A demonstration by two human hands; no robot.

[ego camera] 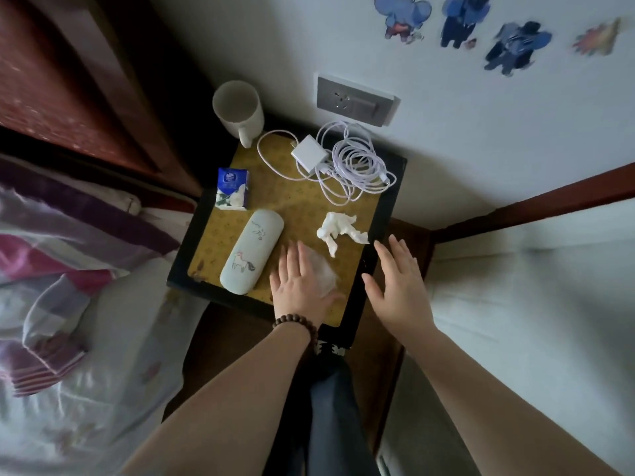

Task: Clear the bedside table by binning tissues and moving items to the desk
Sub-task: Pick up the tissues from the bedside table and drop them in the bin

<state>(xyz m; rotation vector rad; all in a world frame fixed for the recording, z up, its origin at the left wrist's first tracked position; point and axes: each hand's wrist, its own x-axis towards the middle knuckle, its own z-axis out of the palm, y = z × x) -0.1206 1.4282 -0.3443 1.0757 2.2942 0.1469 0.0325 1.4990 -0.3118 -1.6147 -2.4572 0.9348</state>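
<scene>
The small bedside table (388, 187) has a yellow top and a dark rim. On it lie a crumpled white tissue (338, 230), a second flatter tissue (323, 271), a pale glasses case (249, 254) with a unicorn drawing, a blue tissue pack (232, 188), a white charger (309, 154) with its coiled cable (357, 170), and a white mug (238, 109). My left hand (300, 286), fingers spread, rests flat on the flatter tissue and partly covers it. My right hand (400, 280) hovers open over the table's right rim, holding nothing.
Beds flank the table: rumpled bedding (79, 269) on the left, a white mattress (532, 304) on the right. A wall socket (355, 101) and stickers are on the wall behind. My legs (330, 407) stand in the narrow gap in front.
</scene>
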